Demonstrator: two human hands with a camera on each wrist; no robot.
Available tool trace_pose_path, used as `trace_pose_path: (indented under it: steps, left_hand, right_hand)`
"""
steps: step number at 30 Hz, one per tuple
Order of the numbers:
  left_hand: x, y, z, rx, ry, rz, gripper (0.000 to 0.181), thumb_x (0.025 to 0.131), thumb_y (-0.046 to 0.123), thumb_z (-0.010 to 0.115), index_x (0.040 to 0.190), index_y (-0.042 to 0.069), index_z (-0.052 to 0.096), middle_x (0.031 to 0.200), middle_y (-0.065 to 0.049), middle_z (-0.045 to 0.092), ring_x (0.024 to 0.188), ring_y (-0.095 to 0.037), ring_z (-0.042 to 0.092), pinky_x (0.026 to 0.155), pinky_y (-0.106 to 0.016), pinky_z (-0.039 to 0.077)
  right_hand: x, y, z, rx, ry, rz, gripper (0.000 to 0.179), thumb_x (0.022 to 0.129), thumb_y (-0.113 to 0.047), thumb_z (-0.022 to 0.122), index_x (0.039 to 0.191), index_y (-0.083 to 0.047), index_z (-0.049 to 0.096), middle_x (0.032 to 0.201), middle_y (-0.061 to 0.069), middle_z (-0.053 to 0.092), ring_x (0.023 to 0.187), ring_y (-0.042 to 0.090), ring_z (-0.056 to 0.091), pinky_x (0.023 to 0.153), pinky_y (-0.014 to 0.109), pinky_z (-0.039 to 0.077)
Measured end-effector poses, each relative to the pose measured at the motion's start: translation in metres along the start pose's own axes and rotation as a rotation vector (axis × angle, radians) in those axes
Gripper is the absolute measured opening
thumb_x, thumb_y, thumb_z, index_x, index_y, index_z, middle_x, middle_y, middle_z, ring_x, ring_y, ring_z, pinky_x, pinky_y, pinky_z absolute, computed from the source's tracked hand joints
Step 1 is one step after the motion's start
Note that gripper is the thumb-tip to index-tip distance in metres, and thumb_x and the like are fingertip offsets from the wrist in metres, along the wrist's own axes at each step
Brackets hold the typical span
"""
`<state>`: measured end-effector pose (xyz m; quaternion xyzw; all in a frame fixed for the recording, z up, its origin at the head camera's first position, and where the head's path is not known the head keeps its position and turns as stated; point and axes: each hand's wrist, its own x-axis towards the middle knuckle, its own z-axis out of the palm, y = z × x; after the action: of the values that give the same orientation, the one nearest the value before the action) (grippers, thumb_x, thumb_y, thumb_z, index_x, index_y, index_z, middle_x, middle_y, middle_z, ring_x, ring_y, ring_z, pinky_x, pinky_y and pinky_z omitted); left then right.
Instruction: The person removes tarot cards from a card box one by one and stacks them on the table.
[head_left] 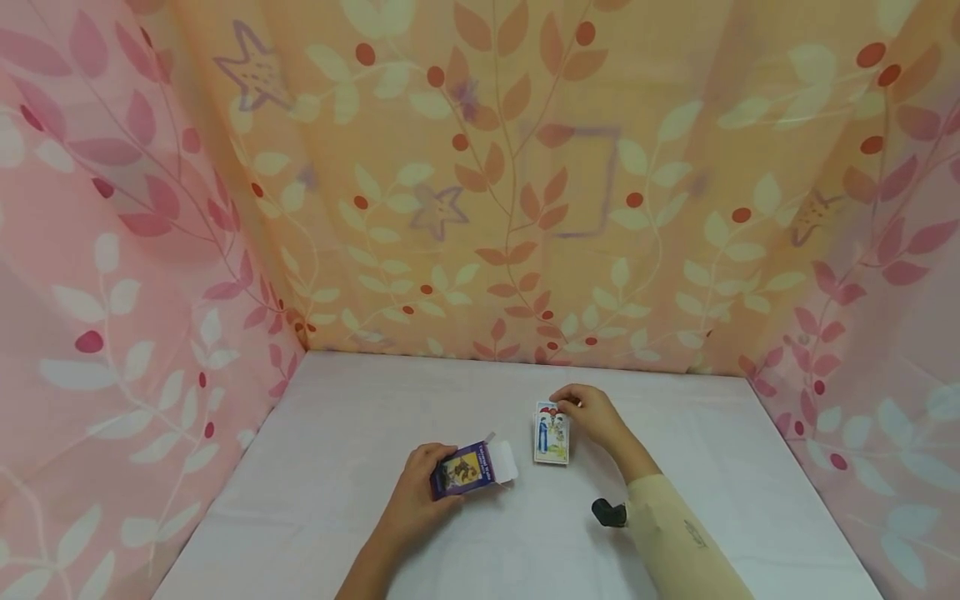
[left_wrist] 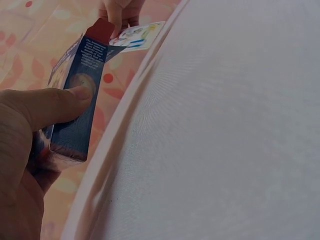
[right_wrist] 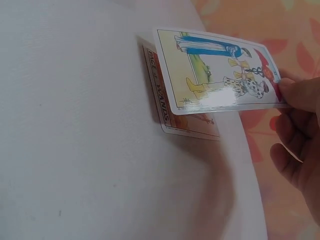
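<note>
Right hand (head_left: 595, 415) pinches top card (head_left: 552, 442) at its far end; long axis runs from those fingers back toward the person, raised over lower card (right_wrist: 192, 124) on worktop (head_left: 300, 500). Left hand (head_left: 422, 487), farther from card, has fingers clamped around box (head_left: 465, 472), open flap end facing card, left of right fingers.

Lower card (right_wrist: 186, 123) mostly hidden.
</note>
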<state>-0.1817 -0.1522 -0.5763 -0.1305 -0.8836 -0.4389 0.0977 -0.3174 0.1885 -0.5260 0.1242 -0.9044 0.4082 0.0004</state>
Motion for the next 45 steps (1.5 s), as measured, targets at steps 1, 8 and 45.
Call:
trace_pose_path:
  steps: [1,8,45]
  left_hand:
    - [0.0,0.0,0.0,0.0,0.0,0.0,0.08,0.068,0.015,0.095,0.138,0.022,0.058,0.137,0.003,0.054,0.132,-0.023,0.05,0.114,-0.054,0.041]
    - [0.0,-0.001,-0.002,-0.001,-0.006,-0.003,0.079,0.069,0.015,0.095,0.139,0.021,0.058,0.137,0.002,0.054,0.132,-0.023,0.049,0.114,-0.054,0.04]
    - [-0.001,-0.003,-0.004,-0.002,-0.018,-0.023,0.08,0.07,0.015,0.093,0.14,0.022,0.057,0.139,0.002,0.053,0.133,-0.024,0.049,0.114,-0.054,0.04]
  right_hand:
    - [0.001,0.0,0.001,-0.001,-0.007,0.003,0.012,0.099,-0.01,0.066,0.106,-0.013,0.075,0.096,0.001,0.071,0.088,0.019,0.057,0.078,0.032,0.048]
    - [0.006,0.004,0.007,0.002,-0.014,0.02,0.013,0.099,-0.009,0.065,0.105,-0.012,0.075,0.095,0.001,0.071,0.088,0.019,0.057,0.078,0.034,0.049]
    - [0.017,0.041,0.033,-0.011,0.049,0.006,0.011,0.095,-0.007,0.069,0.103,-0.011,0.077,0.101,0.002,0.075,0.101,0.022,0.065,0.097,0.048,0.053]
